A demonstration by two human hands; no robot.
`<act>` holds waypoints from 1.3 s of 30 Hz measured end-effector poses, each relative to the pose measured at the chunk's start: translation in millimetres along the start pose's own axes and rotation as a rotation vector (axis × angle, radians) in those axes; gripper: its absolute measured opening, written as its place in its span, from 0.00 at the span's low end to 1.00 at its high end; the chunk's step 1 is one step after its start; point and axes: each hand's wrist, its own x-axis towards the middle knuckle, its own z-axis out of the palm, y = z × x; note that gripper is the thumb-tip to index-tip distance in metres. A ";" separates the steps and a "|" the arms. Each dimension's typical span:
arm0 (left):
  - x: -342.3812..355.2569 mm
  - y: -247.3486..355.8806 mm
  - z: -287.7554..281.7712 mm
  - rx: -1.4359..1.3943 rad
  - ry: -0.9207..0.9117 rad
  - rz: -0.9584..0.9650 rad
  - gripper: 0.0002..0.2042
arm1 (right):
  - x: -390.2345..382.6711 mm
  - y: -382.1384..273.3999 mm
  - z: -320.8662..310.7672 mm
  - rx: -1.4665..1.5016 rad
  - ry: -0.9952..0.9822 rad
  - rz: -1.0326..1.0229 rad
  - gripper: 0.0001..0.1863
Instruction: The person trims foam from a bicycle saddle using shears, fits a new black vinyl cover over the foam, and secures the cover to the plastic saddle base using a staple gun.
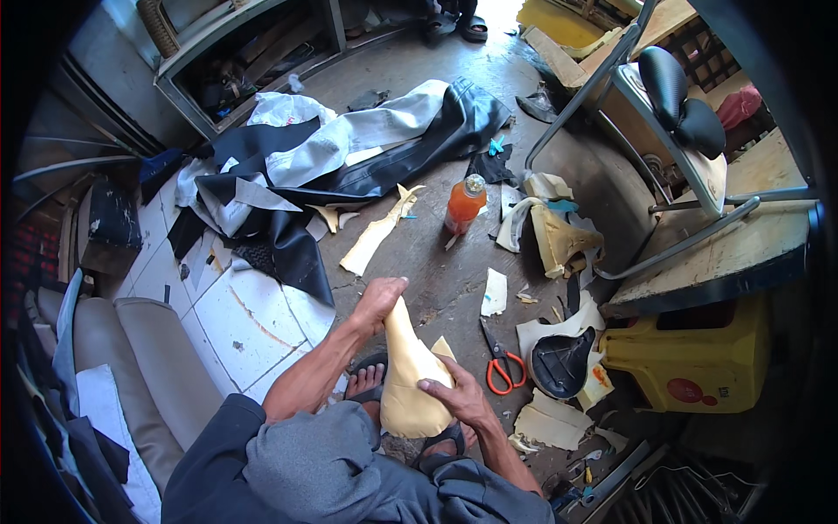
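A pale yellow foam bicycle saddle [410, 375] is held between my hands above my feet, its narrow nose pointing away from me and its wide end toward me. My left hand [381, 301] is closed around the nose. Against the right side of the wide part, my right hand [456, 397] grips with its thumb on top; its other fingers are largely hidden. A small foam flap [443, 348] sticks out just beyond that hand. On the floor to the right lie scissors [504, 367] with orange handles, partly spread.
Foam scraps [550, 420] and a black saddle shell [563, 362] lie at right, beside a yellow plastic box [698, 362]. An orange-filled bottle [466, 205] stands ahead. Black and silver sheet material [367, 144] is heaped beyond. A metal-framed chair [690, 179] carries a black saddle [676, 100].
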 end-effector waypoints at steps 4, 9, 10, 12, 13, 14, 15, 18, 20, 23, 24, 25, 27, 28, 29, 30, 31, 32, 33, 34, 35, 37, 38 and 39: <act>7.6 3.6 2.9 -0.027 -0.134 -0.222 0.15 | 2.0 14.7 -9.8 0.131 -0.027 0.042 0.37; -6.8 -6.1 8.3 -0.170 -0.008 -0.014 0.17 | 9.4 -7.3 -23.6 -0.733 0.378 -0.365 0.37; -11.0 -3.9 14.1 -0.081 0.090 0.020 0.18 | 10.4 -8.4 -22.7 -0.823 0.412 -0.509 0.37; -6.9 -21.2 14.5 -0.041 0.240 0.192 0.19 | 11.5 -27.9 1.7 -1.037 0.370 -0.600 0.43; -11.2 -15.0 19.0 -0.041 0.232 0.192 0.19 | 15.1 -20.5 14.4 -1.164 0.363 -0.551 0.49; -17.0 -9.3 22.5 -0.074 0.223 0.162 0.18 | 23.2 -17.5 19.7 -1.232 0.469 -0.599 0.48; -26.9 -1.7 21.5 -0.102 0.226 0.129 0.18 | 31.1 -14.8 24.0 -1.290 0.565 -0.651 0.47; -45.8 9.0 34.4 -0.137 0.211 0.104 0.17 | 45.7 -3.3 7.8 -1.136 0.492 -0.464 0.41; -38.1 1.2 33.8 -0.141 0.210 0.112 0.17 | 48.5 -1.4 5.7 -1.161 0.481 -0.467 0.39; -40.5 -1.1 36.9 -0.154 0.152 0.061 0.16 | 48.5 1.8 -1.5 -1.180 0.457 -0.418 0.38; -36.9 -1.8 34.6 -0.190 0.171 0.107 0.17 | 49.8 1.3 -1.0 -1.168 0.429 -0.409 0.41; -34.9 -3.0 32.5 -0.226 0.190 0.152 0.18 | 47.6 1.5 -0.8 -1.156 0.440 -0.394 0.41; -32.9 -11.0 22.0 -0.261 0.180 0.127 0.17 | 39.9 -1.9 -2.5 -1.171 0.548 -0.513 0.47; -27.2 -16.1 15.0 -0.316 0.215 0.114 0.16 | 35.9 -4.0 -7.1 -1.172 0.500 -0.384 0.51; -21.4 -21.9 9.4 -0.371 0.253 0.102 0.16 | 34.2 -1.8 -10.3 -1.168 0.504 -0.389 0.51; -26.0 -12.1 11.6 -0.365 0.273 0.066 0.15 | 30.3 4.1 -14.8 -1.186 0.546 -0.417 0.52; -22.5 -14.7 10.0 -0.362 0.266 0.066 0.15 | 27.8 9.3 -20.0 -1.203 0.585 -0.448 0.53; -16.8 -20.7 3.9 -0.368 0.267 0.097 0.15 | 26.1 13.5 -27.7 -1.230 0.562 -0.420 0.55; -13.0 -23.8 -4.4 -0.372 0.270 0.133 0.15 | 27.7 23.2 -37.3 -1.226 0.567 -0.423 0.55; -10.2 -26.2 -9.2 -0.371 0.263 0.111 0.14 | 29.4 37.7 -50.2 -0.959 0.628 -0.356 0.52; -7.4 -28.8 -17.8 -0.366 0.264 0.117 0.14 | 32.4 47.8 -58.3 -0.687 0.672 -0.297 0.49; -6.9 -26.9 -23.8 -0.549 0.301 0.018 0.11 | 28.4 54.4 -70.6 -0.148 0.623 -0.145 0.44; -10.7 -28.2 -24.6 -0.588 0.263 -0.011 0.11 | 28.4 58.2 -74.4 0.385 0.537 0.011 0.39; -15.6 -25.3 -18.0 -0.583 0.258 -0.014 0.11 | 28.4 58.1 -74.0 0.390 0.543 0.013 0.39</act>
